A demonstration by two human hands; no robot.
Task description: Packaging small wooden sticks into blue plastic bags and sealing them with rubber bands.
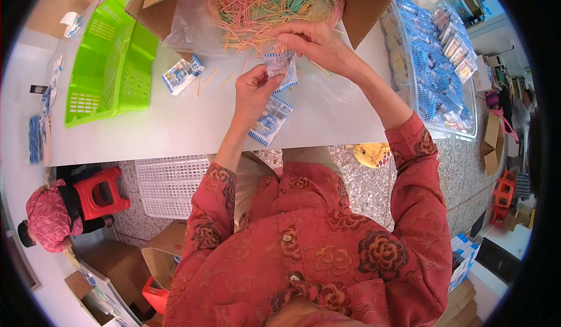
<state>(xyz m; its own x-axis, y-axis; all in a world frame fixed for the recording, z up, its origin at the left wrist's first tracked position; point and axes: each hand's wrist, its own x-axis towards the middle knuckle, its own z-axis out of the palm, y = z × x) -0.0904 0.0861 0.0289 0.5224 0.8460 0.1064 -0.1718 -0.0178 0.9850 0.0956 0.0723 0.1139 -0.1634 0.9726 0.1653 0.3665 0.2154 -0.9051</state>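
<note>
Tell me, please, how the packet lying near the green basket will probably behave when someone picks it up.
The packet will probably bend and crinkle, because its film looks thin and creased. It is likely light, being much smaller than the basket. It should hardly roll, given its flattish shape on the table.

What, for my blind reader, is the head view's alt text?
A person's left hand holds a blue-trimmed packet, right hand at its top, above a white table with a cardboard box of sticks and a green basket.
</note>
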